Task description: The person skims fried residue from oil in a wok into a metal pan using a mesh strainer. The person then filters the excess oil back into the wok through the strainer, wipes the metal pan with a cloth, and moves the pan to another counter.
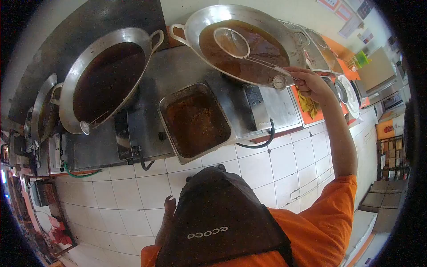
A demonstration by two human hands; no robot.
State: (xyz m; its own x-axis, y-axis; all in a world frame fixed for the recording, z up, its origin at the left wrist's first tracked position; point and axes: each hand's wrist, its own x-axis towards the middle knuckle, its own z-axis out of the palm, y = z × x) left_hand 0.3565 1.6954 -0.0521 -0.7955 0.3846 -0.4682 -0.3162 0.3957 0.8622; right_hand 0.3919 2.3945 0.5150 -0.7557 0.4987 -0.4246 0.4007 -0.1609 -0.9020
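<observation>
My right hand (310, 84) is closed around the handle of a round mesh strainer (232, 42). The strainer's head lies over the brown oil (267, 41) in the right-hand wide metal pan (253, 12). Close below my fingers, a dial thermometer (279, 82) sits at that pan's rim. My left hand (170, 204) hangs low at my side over the tiled floor, its fingers loosely apart and nothing seen in it. Between the pans, nearer to me, stands a rectangular metal tray (226, 141) with a brown crumb-like layer inside.
To the left is another wide pan (66, 100) of dark liquid, with a dial thermometer (85, 127) at its rim. A further pan (40, 95) stands at the far left. A yellow cloth (308, 106) lies on the orange surface at right. Black cables (267, 141) hang off the counter front.
</observation>
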